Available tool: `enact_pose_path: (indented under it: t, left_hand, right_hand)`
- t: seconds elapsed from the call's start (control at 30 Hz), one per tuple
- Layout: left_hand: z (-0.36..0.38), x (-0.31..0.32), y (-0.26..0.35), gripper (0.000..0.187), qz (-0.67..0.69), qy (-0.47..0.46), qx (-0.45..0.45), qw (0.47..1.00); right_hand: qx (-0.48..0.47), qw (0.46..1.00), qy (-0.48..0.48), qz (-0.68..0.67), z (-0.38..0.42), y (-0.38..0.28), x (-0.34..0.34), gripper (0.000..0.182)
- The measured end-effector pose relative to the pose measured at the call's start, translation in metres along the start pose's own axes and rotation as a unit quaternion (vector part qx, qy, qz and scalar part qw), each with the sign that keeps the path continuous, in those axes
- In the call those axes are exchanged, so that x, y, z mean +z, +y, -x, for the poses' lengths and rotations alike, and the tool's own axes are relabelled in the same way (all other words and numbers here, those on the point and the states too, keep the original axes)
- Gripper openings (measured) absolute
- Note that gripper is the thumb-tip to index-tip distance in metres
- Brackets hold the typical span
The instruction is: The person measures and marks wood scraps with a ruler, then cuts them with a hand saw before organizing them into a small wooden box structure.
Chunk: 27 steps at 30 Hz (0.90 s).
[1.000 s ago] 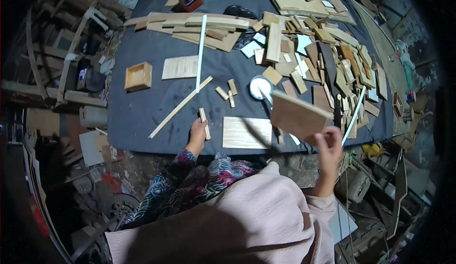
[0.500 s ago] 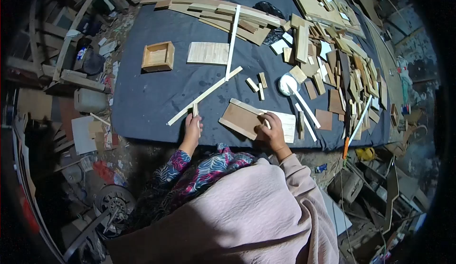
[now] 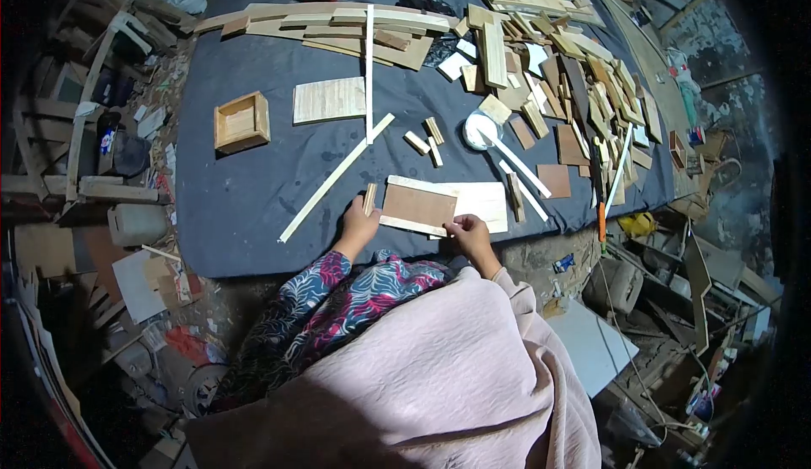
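My left hand (image 3: 359,228) is closed around short wooden strips (image 3: 370,197) that point up beside a brown panel (image 3: 420,206). Pale strips run along the panel's far and near edges. At its near right corner, my right hand (image 3: 470,237) pinches the edge; the fingers hide that corner. A pale board (image 3: 486,203) lies flat to the right, partly behind the panel. Several short wooden blocks (image 3: 433,153) rest just beyond it. A long thin strip (image 3: 336,178) lies slantwise past my left hand.
A small open wooden box (image 3: 242,123) and a slatted board (image 3: 328,100) stand farther left on the dark cloth (image 3: 228,216). A tub of white stuff (image 3: 478,130) has a white stick across it. Wood offcuts (image 3: 591,97) crowd the right side, with an orange-handled tool (image 3: 601,222) near the edge.
The panel has turned nearly square to me and moved slightly left. My right hand has shifted from its right side to the near right corner. My left hand has come closer to the panel.
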<state>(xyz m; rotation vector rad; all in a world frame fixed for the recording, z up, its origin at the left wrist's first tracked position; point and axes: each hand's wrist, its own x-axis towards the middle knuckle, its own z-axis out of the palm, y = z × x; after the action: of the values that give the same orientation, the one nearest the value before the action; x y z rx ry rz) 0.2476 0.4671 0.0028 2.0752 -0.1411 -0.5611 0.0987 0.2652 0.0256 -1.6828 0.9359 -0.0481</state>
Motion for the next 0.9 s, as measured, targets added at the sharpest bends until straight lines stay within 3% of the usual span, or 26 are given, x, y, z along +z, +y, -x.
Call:
enact_pose_path:
  t: [0.07, 0.23, 0.3, 0.37, 0.4, 0.47, 0.53, 0.6, 0.8, 0.87, 0.9]
  left_hand:
    - [0.002, -0.001, 0.006, 0.022, -0.024, -0.012, 0.024, 0.999]
    - [0.016, 0.006, 0.026, 0.020, 0.208, -0.111, -0.014, 0.972]
    - [0.023, 0.008, 0.034, 0.022, 0.159, -0.099, -0.007, 0.982]
    - [0.019, 0.011, 0.027, 0.031, 0.010, -0.084, -0.016, 0.996]
    - [0.022, 0.010, 0.029, 0.031, 0.010, -0.084, -0.016, 0.996]
    - [0.029, 0.006, 0.033, 0.033, -0.077, 0.009, 0.099, 0.992]
    - [0.032, -0.002, 0.039, 0.032, -0.117, 0.020, 0.114, 0.986]
    - [0.032, -0.008, 0.039, 0.031, -0.157, 0.032, 0.129, 0.979]
    - [0.044, -0.013, 0.057, 0.033, -0.239, 0.035, 0.173, 0.955]
    - [0.042, -0.008, 0.060, 0.028, -0.181, 0.088, 0.300, 0.932]
    - [0.040, -0.003, 0.060, 0.028, -0.180, 0.088, 0.300, 0.933]
  right_hand:
    - [-0.022, 0.999, -0.016, -0.039, 0.001, 0.002, -0.001, 0.013]
    - [-0.019, 0.995, 0.078, -0.067, -0.006, 0.009, -0.035, 0.011]
    - [-0.038, 0.994, 0.099, -0.038, -0.009, 0.014, -0.047, 0.012]
    - [0.036, 0.987, 0.117, 0.100, -0.009, 0.013, -0.054, 0.015]
    - [0.035, 0.988, 0.116, 0.100, -0.001, -0.002, -0.052, 0.015]
    - [-0.221, 0.922, 0.118, 0.296, 0.017, -0.031, -0.041, 0.021]
    - [-0.305, 0.897, 0.060, 0.314, 0.020, -0.037, -0.032, 0.029]
    - [-0.330, 0.866, 0.023, 0.374, 0.022, -0.045, -0.033, 0.028]
    - [-0.334, 0.860, -0.005, 0.386, 0.021, -0.038, -0.041, 0.025]
    - [-0.334, 0.862, 0.032, 0.380, 0.022, -0.032, -0.047, 0.023]
    - [-0.332, 0.864, 0.069, 0.373, 0.022, -0.031, -0.050, 0.020]
